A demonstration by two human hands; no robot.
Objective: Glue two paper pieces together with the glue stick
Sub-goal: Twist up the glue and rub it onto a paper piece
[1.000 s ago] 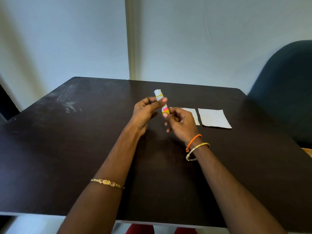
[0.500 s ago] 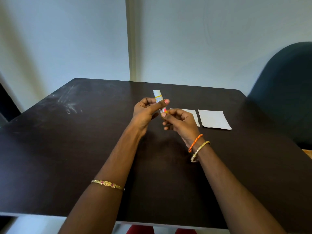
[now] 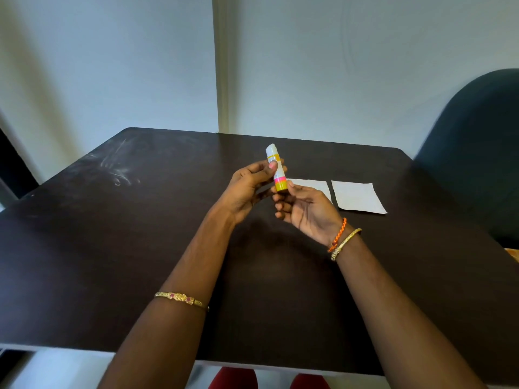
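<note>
The dark table [image 3: 112, 262] runs to its far edge under the pale wall [image 3: 112, 66], its near edge sits just below the forearms, and a wide bare stretch lies open on the left side and in front of the hands. On the right a dark blue chair [image 3: 477, 150] stands close against the table's side. Two white paper pieces lie flat beyond the right hand, side by side with a narrow dark gap between them: the right paper piece [image 3: 359, 196] is fully in view, the left paper piece [image 3: 311, 185] is partly hidden behind the fingers.

The glue stick [image 3: 276, 171] is held above the table between both hands, nearly upright with its white cap tilted slightly left. The left hand [image 3: 247, 189] pinches the barrel at mid-height, thumb pressed on the near side and fingers curled behind. The right hand [image 3: 306, 209] touches the yellow base with thumb and fingertips from below, palm turned up, the remaining fingers loosely curled and slightly spread.

Both forearms reach in from the near edge and converge. A gold bracelet [image 3: 181, 299] circles the left forearm; an orange cord band [image 3: 338, 234] and a gold bangle [image 3: 346, 242] sit at the right wrist
</note>
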